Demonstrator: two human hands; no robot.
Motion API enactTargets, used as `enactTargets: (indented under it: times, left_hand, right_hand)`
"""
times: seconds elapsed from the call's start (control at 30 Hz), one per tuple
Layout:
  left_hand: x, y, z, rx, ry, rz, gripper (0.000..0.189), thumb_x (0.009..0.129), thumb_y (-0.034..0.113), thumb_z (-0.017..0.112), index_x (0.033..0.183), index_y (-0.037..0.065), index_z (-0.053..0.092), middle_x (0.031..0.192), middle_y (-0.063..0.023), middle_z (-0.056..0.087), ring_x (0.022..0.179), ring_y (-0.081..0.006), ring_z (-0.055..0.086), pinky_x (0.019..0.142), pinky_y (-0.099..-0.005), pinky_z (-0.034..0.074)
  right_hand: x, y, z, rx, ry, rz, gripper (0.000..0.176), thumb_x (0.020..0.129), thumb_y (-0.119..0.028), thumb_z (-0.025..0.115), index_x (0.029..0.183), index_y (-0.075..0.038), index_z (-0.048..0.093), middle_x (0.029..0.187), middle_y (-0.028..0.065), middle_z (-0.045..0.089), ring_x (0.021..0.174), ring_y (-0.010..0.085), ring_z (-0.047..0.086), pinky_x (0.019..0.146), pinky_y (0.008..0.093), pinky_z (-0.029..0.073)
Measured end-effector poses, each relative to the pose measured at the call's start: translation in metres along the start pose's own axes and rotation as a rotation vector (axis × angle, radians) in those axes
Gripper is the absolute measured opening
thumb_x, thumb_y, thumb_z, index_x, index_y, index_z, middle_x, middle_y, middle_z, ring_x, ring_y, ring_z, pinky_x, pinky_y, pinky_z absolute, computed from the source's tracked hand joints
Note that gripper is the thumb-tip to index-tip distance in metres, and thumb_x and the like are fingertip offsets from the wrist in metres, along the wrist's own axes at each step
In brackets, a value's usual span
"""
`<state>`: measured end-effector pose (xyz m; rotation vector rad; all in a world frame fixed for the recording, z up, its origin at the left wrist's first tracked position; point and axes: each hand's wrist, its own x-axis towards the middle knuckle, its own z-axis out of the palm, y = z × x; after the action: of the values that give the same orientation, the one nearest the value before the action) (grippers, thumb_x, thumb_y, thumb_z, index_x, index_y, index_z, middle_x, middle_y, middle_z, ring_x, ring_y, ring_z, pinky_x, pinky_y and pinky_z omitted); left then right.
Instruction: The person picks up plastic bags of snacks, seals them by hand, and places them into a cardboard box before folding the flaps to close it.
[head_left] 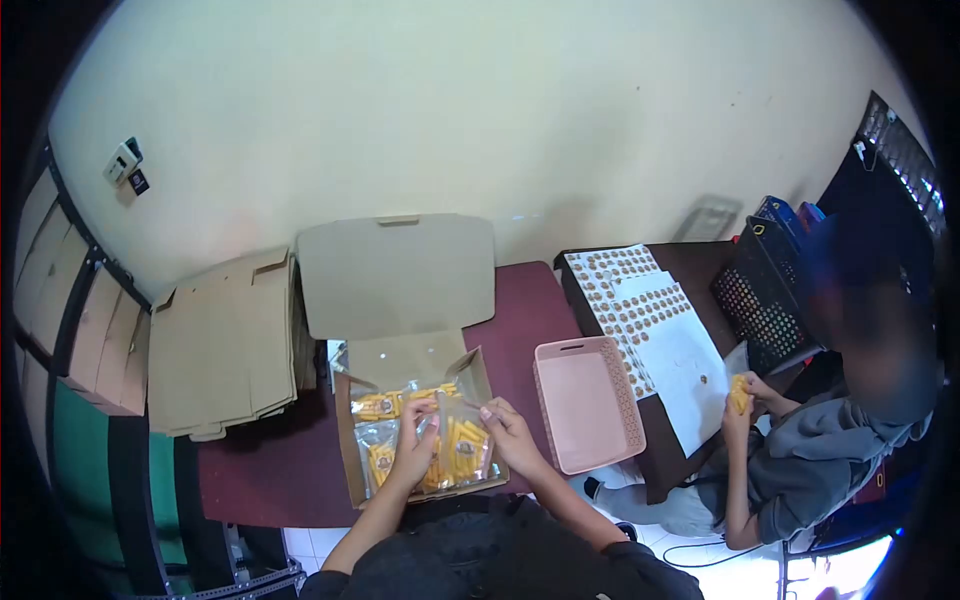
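In the head view a clear plastic bag of yellow sticks (466, 452) with a round label is held above an open cardboard box (352, 465). My right hand (512, 432) is closed on the upper right edge of this bag. My left hand (414, 447) closes at its left side, thumb and fingers together; the exact grip is partly hidden. Inside the box lie several similar bags (378, 455), some covered by my hands. The box's lid (398, 275) stands raised toward the wall.
Flattened cardboard boxes (222, 345) are stacked at left. A pink basket (590, 405) stands at right, beside sheets of round stickers (640, 310) and a black crate (765, 290). A co-worker (800, 460) at far right holds a yellow-filled bag (740, 395).
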<state>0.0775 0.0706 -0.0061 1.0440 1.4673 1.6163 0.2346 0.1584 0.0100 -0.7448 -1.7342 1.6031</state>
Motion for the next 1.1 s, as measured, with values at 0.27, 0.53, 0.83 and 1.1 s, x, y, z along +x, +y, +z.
enactTargets:
  times: [0.27,0.53,0.83,1.1]
  left_hand:
    - [-0.010,0.031,0.035,-0.290,-0.231,0.108,0.070,0.082,0.029,0.063,0.133,0.003,0.023,0.137,-0.0141,0.025,0.130,-0.0229,0.022,0.105,-0.0369,0.021]
    - [-0.018,0.019,0.021,-0.191,-0.043,-0.034,0.028,0.084,0.015,0.059,0.106,-0.002,0.057,0.105,-0.0113,0.060,0.095,-0.0158,0.055,0.084,-0.0276,0.043]
    - [-0.006,0.043,-0.009,-0.049,0.020,-0.021,0.022,0.085,0.011,0.059,0.099,-0.006,0.061,0.094,-0.0119,0.063,0.082,-0.0155,0.060,0.079,-0.0250,0.045]
    - [-0.007,0.062,-0.017,-0.158,-0.251,-0.035,0.026,0.089,0.007,0.051,0.111,-0.007,0.053,0.097,-0.0130,0.062,0.091,-0.0175,0.060,0.084,-0.0262,0.044]
  right_hand:
    - [-0.004,-0.026,0.023,-0.223,0.027,-0.311,0.042,0.089,-0.009,0.047,0.131,-0.008,0.041,0.098,0.0079,0.045,0.088,0.0161,0.045,0.080,0.0255,0.038]
    - [0.002,0.001,0.011,0.230,0.013,0.001,0.026,0.079,-0.009,0.065,0.101,0.002,0.056,0.094,0.0061,0.053,0.088,0.0118,0.053,0.076,0.0247,0.042]
    - [-0.002,-0.039,0.004,0.048,0.029,-0.017,0.019,0.085,-0.016,0.060,0.088,0.003,0.065,0.076,0.0022,0.053,0.076,0.0073,0.050,0.067,0.0218,0.039]
    - [-0.008,-0.036,0.002,-0.002,-0.020,-0.002,0.022,0.087,-0.018,0.057,0.088,0.004,0.062,0.077,0.0012,0.050,0.072,0.0058,0.045,0.064,0.0222,0.036]
